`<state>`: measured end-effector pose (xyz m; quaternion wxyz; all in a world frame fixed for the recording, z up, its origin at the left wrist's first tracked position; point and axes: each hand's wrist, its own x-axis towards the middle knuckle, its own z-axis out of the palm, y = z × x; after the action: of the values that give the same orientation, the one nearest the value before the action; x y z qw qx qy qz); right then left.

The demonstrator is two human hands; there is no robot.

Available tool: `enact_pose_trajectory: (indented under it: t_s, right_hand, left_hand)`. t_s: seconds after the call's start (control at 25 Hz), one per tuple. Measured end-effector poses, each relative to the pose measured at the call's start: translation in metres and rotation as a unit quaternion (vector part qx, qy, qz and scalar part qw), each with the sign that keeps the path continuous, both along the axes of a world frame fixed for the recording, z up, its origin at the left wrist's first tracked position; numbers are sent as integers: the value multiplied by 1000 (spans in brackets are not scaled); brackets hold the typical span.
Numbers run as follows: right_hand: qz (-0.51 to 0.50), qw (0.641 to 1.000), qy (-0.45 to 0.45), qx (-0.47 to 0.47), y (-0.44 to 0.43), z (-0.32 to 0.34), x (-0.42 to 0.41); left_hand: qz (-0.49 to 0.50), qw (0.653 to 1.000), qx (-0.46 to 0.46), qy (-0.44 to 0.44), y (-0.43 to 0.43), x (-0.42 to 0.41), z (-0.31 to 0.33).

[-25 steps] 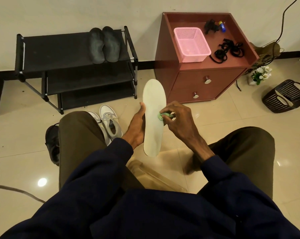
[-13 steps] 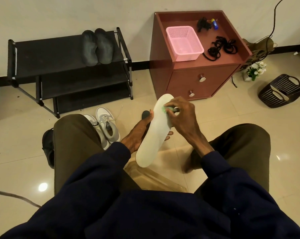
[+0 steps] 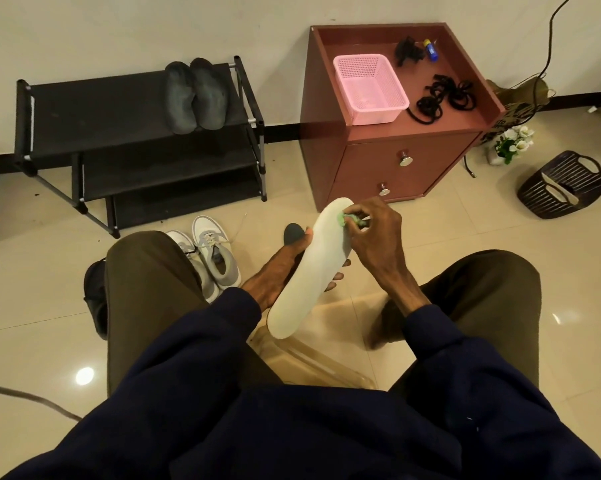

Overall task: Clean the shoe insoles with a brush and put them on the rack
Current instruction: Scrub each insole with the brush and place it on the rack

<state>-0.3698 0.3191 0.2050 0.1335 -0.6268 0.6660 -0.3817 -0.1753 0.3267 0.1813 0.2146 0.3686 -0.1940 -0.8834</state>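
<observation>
The left hand (image 3: 275,271) holds the white insole (image 3: 313,268) from below, tilted, above the floor between the knees. The right hand (image 3: 378,237) pinches a small green brush (image 3: 347,220) against the insole's upper end. Two dark insoles (image 3: 195,95) lie on the top shelf of the black rack (image 3: 119,109).

White insole (image 3: 309,268), green brush (image 3: 348,219)

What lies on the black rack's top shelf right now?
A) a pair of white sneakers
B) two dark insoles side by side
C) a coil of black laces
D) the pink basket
B: two dark insoles lie side by side near the right end of the rack's top shelf.
</observation>
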Motion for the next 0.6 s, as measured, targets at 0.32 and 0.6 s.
enact_pose_trajectory:
  t_s: [0.32,0.6]
  right_hand:
    - [157,979,-29,126,10,-15,34]
    - [131,968,-54,208,0,-31,28]
  left_hand:
    - [75,992,23,-99,-7,8,-9]
    - [158,979,-23,-131,-19,5,-41]
